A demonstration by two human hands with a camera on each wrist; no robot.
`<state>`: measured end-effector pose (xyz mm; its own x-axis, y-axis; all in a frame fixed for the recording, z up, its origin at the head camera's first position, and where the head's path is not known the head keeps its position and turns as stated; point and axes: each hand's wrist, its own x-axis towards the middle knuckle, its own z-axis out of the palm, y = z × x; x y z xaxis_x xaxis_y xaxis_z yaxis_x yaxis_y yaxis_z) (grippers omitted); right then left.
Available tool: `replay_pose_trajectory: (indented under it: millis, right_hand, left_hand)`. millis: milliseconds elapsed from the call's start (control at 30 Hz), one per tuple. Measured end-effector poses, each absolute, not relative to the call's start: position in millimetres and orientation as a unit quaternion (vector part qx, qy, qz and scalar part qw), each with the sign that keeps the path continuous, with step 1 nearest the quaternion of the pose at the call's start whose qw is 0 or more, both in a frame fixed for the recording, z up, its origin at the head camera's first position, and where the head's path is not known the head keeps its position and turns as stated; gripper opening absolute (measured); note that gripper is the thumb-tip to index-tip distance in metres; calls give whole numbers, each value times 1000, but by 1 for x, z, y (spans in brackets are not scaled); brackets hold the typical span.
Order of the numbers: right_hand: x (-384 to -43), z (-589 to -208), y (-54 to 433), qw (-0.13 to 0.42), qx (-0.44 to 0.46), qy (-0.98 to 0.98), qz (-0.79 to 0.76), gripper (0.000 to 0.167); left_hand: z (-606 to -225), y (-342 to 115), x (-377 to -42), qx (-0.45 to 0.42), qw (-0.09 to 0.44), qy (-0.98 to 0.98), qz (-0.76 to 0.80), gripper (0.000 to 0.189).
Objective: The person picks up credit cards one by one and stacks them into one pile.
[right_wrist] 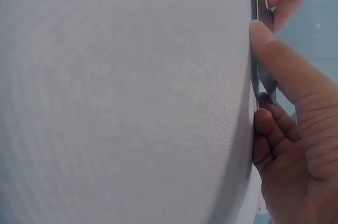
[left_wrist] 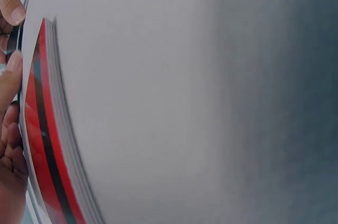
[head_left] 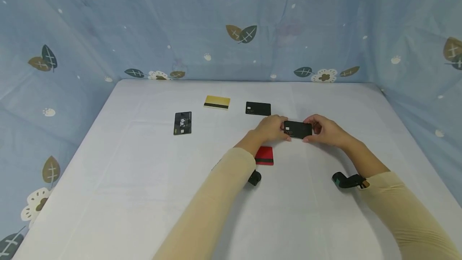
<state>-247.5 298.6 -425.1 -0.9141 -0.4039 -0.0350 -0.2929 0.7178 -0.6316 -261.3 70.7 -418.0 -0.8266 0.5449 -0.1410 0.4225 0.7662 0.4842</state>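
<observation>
Holding a black card [head_left: 298, 130] between both hands, right of centre over the far half of the white bench [head_left: 144, 196]. Printed VIP near its left end, pale chip square just above the lettering. Turned with long side across, printed side visible from the head view. Can't tell whether resting on the bench or lifted slightly off.

On the left hand [head_left: 271, 127]: fingers clamped on the card's left end, thumb at the near edge. On the right hand [head_left: 326, 131]: fingers clamped on the right end, thumb at the near corner, forefinger at the far one. Wearing long pale-yellow sleeves [head_left: 207, 208], black wrist camera [head_left: 349, 180] by the right cuff.

Lying beyond the left hand, close by: second VIP card [head_left: 258, 108], also black. Nearer, partly covered by the left forearm: red card stack [head_left: 264, 155], black-striped, showing layered edges in the left wrist view. Further left: gold card [head_left: 217, 102] with dark stripe. Leftmost: dark Vip card [head_left: 182, 123], set lengthwise. Hung behind: blue curtain [head_left: 202, 19], leaf-and-flower print.
</observation>
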Motion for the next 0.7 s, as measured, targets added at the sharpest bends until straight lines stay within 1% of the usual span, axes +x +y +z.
replay_pose_trajectory:
  millis: [133, 233, 467, 567, 700]
  right_hand:
    - [-247, -425, 300, 88, -187, 926, -316, 65]
    - [-246, -425, 301, 77, -194, 930, -304, 67]
    - [-245, -425, 298, 21, -244, 931, -270, 59]
    - [-247, -424, 297, 14, -249, 933, -261, 58]
    - [-246, -419, 297, 24, -245, 935, -257, 58]
  left_hand:
    - [-418, 71, -261, 256, 135, 932, 218, 72]
    - [-417, 71, -260, 257, 133, 933, 214, 70]
    - [-415, 67, -261, 248, 144, 927, 242, 67]
    - [-413, 65, -262, 234, 155, 919, 277, 70]
    - [-410, 63, -262, 234, 172, 911, 295, 72]
